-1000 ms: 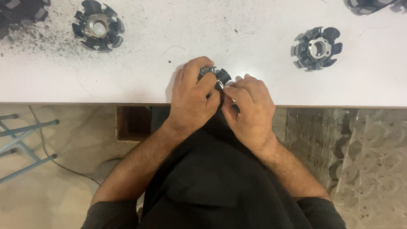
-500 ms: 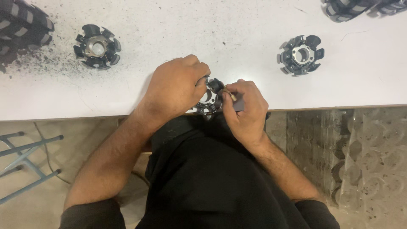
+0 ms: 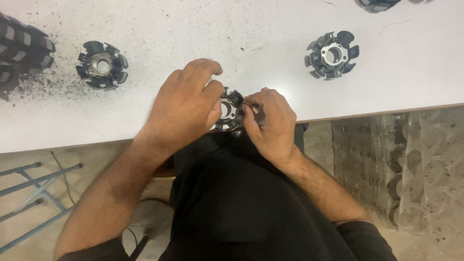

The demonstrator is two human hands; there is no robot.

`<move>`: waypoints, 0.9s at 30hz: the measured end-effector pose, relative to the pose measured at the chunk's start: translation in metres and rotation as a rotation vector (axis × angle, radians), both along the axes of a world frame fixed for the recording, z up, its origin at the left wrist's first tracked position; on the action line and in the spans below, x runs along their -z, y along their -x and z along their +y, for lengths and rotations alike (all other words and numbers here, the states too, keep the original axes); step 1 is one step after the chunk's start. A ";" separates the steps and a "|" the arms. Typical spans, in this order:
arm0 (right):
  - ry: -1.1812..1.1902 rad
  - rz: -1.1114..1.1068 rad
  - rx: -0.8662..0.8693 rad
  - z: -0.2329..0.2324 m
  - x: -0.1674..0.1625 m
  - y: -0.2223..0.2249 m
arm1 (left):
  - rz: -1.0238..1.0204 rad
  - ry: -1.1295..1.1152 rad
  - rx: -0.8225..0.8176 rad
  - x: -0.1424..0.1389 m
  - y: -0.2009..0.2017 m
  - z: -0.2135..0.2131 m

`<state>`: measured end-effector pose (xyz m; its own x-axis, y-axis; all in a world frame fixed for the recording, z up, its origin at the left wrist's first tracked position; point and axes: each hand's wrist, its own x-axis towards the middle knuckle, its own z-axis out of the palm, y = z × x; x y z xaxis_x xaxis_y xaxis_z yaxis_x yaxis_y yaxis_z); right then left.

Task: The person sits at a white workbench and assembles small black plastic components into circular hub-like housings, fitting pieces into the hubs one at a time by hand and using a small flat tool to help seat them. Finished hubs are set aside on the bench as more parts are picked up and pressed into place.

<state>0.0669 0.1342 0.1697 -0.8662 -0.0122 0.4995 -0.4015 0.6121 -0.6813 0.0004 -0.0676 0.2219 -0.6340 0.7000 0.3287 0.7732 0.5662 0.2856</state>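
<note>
A round black stator core (image 3: 231, 112) with a silvery hub sits at the near edge of the white table (image 3: 241, 38), mostly hidden between both hands. The left hand (image 3: 186, 104) cups it, fingers curled together; the right hand (image 3: 270, 123) pinches a small dark piece (image 3: 259, 115) beside it. Two similar stators (one far left (image 3: 101, 65), one far right (image 3: 332, 54)) lie well apart.

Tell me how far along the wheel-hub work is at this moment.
Done, apparently: two roller hubs lie on the white table. In hand: left hand steadies a third hub at the table edge; right hand pinches a dark roller beside it. Left: cannot tell.
</note>
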 end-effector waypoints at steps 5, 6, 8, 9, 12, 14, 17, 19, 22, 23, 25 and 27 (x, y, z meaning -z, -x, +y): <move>-0.017 -0.025 -0.003 -0.001 -0.002 -0.001 | -0.011 -0.023 0.025 0.005 -0.011 -0.002; -0.024 -0.024 -0.002 -0.002 -0.002 -0.002 | -0.023 -0.050 0.034 0.007 -0.015 -0.002; -0.040 0.005 -0.003 -0.006 -0.002 -0.004 | -0.078 -0.093 0.005 0.011 -0.020 -0.001; -0.050 0.034 -0.004 -0.008 -0.003 -0.006 | -0.119 -0.109 -0.030 0.013 -0.023 -0.001; -0.029 0.063 -0.047 -0.010 -0.003 -0.013 | -0.205 -0.195 -0.118 0.016 -0.026 -0.004; -0.028 0.053 -0.074 -0.012 -0.002 -0.017 | -0.263 -0.231 -0.165 0.018 -0.028 -0.006; -0.063 0.049 -0.090 -0.017 0.003 -0.019 | -0.335 -0.232 -0.220 0.020 -0.029 -0.010; -0.087 0.065 -0.091 -0.019 0.005 -0.018 | -0.354 -0.245 -0.237 0.022 -0.030 -0.011; -0.097 0.058 -0.091 -0.022 0.007 -0.016 | -0.328 -0.273 -0.242 0.025 -0.031 -0.012; -0.105 0.054 -0.094 -0.022 0.008 -0.015 | -0.315 -0.284 -0.240 0.026 -0.031 -0.012; -0.121 0.045 -0.100 -0.023 0.008 -0.014 | -0.290 -0.303 -0.234 0.030 -0.032 -0.013; -0.122 0.027 -0.098 -0.023 0.009 -0.014 | -0.281 -0.303 -0.233 0.034 -0.031 -0.013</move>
<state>0.0804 0.1108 0.1610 -0.8443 -0.1584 0.5120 -0.4806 0.6463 -0.5927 0.0319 -0.0811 0.1884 -0.8562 0.4278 0.2896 0.5049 0.5740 0.6447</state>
